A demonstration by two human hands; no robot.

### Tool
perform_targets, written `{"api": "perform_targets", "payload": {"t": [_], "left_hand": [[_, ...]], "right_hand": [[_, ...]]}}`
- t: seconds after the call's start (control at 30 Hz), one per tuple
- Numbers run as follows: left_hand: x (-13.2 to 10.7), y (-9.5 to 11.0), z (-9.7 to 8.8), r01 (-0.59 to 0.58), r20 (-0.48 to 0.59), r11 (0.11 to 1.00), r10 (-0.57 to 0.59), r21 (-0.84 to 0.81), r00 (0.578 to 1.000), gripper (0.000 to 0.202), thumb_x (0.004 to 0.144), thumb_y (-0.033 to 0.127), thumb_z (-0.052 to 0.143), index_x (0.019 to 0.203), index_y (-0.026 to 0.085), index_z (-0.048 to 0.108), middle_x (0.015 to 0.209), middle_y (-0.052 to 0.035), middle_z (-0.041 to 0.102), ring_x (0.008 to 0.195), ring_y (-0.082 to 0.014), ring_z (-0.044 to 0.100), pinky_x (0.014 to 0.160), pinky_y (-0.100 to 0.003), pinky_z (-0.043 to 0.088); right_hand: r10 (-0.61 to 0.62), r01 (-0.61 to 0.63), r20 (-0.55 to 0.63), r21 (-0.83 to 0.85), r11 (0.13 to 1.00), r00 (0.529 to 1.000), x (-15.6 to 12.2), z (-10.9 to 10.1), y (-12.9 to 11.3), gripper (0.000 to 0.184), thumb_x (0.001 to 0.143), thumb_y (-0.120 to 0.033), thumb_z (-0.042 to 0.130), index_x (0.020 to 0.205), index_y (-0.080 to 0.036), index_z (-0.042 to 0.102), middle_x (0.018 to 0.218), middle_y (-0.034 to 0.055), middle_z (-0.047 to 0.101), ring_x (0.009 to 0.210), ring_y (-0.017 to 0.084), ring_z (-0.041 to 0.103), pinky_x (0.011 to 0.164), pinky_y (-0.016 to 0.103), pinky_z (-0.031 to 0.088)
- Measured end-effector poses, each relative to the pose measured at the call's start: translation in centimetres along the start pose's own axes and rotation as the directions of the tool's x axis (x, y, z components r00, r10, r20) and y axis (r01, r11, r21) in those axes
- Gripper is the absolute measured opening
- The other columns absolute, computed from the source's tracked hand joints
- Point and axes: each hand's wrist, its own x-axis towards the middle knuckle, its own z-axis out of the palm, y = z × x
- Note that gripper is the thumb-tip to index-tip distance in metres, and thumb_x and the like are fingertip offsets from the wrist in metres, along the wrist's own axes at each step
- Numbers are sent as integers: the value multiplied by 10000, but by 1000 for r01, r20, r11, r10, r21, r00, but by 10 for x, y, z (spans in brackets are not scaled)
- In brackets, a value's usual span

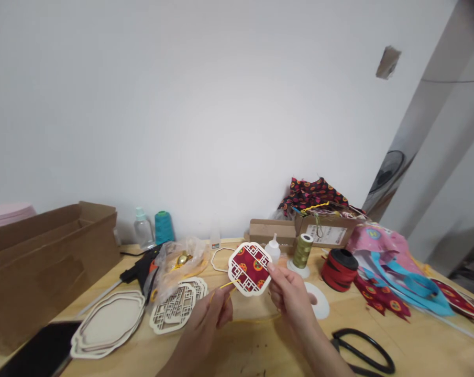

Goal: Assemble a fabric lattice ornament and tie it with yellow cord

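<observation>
A table [276, 345] is spanning the foreground; a cardboard box [52, 277] is standing at left. The right hand [289, 290] is gripping a red-centred lattice panel [250, 269] by its right edge, above mid-table; the left hand [217, 310] is pinching a yellow cord [228, 285] beside its near-left edge.

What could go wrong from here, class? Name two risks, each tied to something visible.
The right hand pinches the red-patterned lattice piece only near its edge, so it might slip or tilt. The yellow cord, pinched in the left hand, has a loose length below the piece, which could tangle.
</observation>
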Motion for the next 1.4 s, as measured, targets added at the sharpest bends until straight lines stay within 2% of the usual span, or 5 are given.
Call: {"api": "perform_targets", "payload": {"t": [0.13,0.3,0.57,0.93,1.4], "left_hand": [[-1,-3,-1,-52,15,999,51,4,999,481,831,516,180,516,202,366,506,37,339,515,-126,317,534,-259,254],[-2,-1,-2,-54,51,998,55,-25,997,441,841,494,184,753,189,490,527,57,303,509,-124,281,511,-252,232],[-3,4,0,20,44,1000,-20,-6,999,453,837,487,233,505,203,354,513,38,340,522,-127,319,540,-262,244],[-3,4,-3,-61,63,997,57,50,996,407,835,459,279,566,195,433,628,-5,478,702,-172,455,663,-266,303],[-3,2,-2,-76,-18,997,76,25,997,334,776,408,439,526,189,462,592,0,512,630,-147,480,598,-229,353]], "right_hand": [[5,-5,-9,3,1000,1000,0,1,-1,450,610,-498,659,506,-182,356,396,-137,181,361,13,80,335,163,47],[33,-33,4,39,999,999,1,1,-1,451,599,-492,671,519,-183,352,389,-143,175,357,7,67,330,155,36],[100,-102,31,80,992,995,-2,0,1,449,622,-458,672,536,-190,322,402,-142,184,361,6,59,326,147,40],[123,-128,43,134,983,991,-2,2,0,470,599,-449,694,540,-198,301,399,-147,177,361,5,51,320,142,36],[144,-154,71,148,977,987,-2,1,1,467,613,-451,682,547,-199,295,401,-146,183,364,10,51,321,148,38]]}}
